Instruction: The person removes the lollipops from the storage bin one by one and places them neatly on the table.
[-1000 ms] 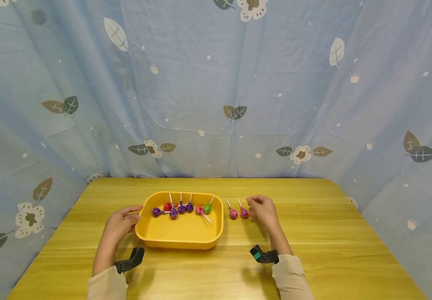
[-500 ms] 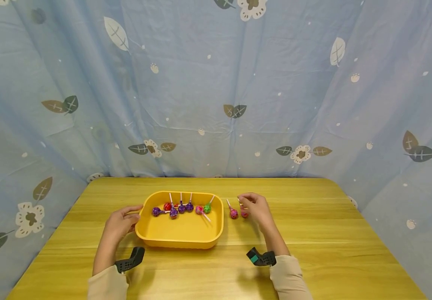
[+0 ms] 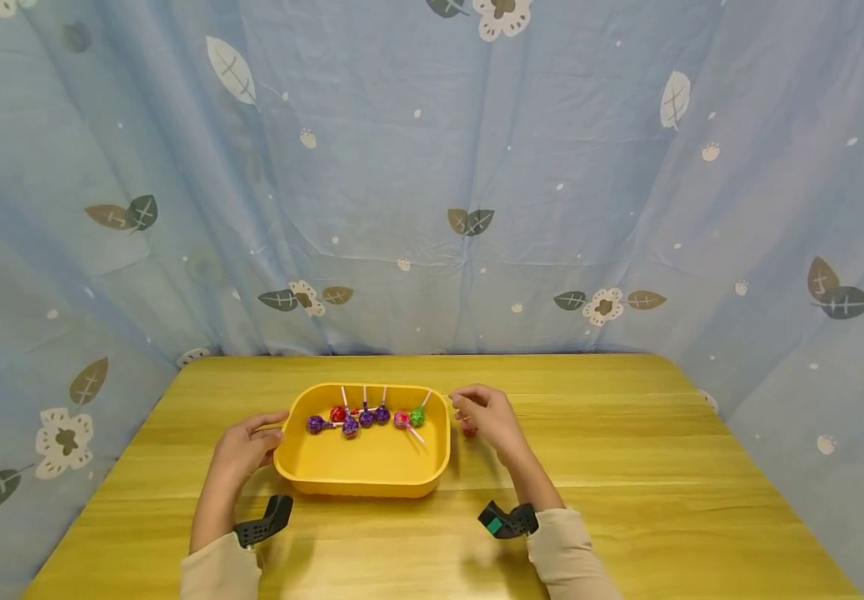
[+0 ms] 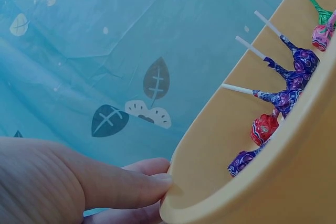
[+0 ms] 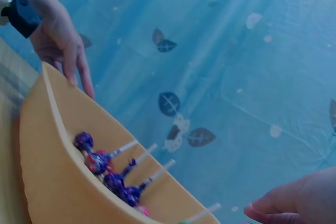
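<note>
My left hand (image 3: 244, 446) holds the left end of a yellow plastic box (image 3: 360, 483), thumb and fingers at its rim in the left wrist view. Wrapped lollipops lie in the box: several purple ones (image 3: 350, 427), a red one (image 3: 337, 414), a pink one (image 3: 402, 420) and a green one (image 3: 417, 416). Just outside the right wall, my right hand (image 3: 487, 417) is low over the table with bent fingers, pinching a lollipop it mostly covers. Part of a pink-red lollipop head (image 3: 469, 431) shows under the fingers. The right wrist view cuts off the fingertips' lower side.
A wood-grain table (image 3: 626, 467) carries the box. Behind and beside it hangs a blue curtain (image 3: 432, 167) with leaf and flower prints. A black wrist camera (image 3: 508, 521) sits on the right wrist and another (image 3: 265, 521) on the left.
My right hand has moved left from the rightmost pink lollipop to beside the box wall. That lollipop no longer lies at its earlier spot. The left hand has stayed at the box.
</note>
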Demonstrator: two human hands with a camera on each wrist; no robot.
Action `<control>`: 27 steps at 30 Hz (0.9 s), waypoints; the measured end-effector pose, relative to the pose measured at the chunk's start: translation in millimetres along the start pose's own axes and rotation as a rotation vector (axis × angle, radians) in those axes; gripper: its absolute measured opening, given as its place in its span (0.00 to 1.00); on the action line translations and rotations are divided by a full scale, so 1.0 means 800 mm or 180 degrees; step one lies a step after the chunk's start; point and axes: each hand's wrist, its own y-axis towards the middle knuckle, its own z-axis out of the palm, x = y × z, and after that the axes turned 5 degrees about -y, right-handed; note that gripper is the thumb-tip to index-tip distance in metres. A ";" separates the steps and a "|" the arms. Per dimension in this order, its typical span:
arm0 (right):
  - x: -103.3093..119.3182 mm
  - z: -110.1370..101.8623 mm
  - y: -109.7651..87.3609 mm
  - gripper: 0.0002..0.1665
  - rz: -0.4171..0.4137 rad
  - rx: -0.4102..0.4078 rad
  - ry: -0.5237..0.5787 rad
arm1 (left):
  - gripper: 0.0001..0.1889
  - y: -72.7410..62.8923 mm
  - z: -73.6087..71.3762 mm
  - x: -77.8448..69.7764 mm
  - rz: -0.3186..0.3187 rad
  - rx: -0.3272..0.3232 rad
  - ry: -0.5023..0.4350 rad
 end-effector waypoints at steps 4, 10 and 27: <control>0.006 0.016 0.001 0.15 -0.0104 0.0176 -0.0019 | 0.21 -0.001 0.001 0.000 -0.0018 -0.0015 -0.0045; 0.018 0.042 0.006 0.16 -0.0310 0.0427 0.0001 | 0.21 -0.001 0.003 0.000 -0.0083 -0.0015 -0.0160; 0.050 0.124 0.037 0.14 -0.0426 0.0804 -0.0410 | 0.22 -0.001 0.000 0.000 -0.0062 0.0017 -0.0240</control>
